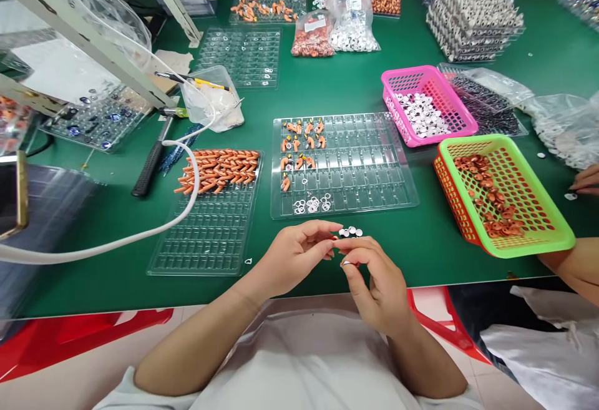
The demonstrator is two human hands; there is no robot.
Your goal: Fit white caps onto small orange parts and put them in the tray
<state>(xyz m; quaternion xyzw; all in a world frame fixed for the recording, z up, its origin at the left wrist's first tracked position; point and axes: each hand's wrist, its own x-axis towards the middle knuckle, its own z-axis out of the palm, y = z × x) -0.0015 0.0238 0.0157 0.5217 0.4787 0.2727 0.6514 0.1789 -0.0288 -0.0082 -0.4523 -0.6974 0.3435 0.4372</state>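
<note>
My left hand (294,254) and my right hand (374,279) meet just above the near edge of the green table (355,92). Both pinch at a tiny part between their fingertips; it is too small to name. A few small white rings (350,231) lie on the table right behind my fingers. Ahead stands a clear plastic tray (369,173) with orange pieces (302,145) in its left pockets and loose white rings (312,204) at its front.
A second clear tray (210,235) holds a heap of orange parts (219,170). A pink basket (402,79) of white rings and a green basket (552,223) of brown rings stand to the right. Another person's hand (584,180) and arm show at far right. A hammer (152,160) and a white hose (140,235) lie left.
</note>
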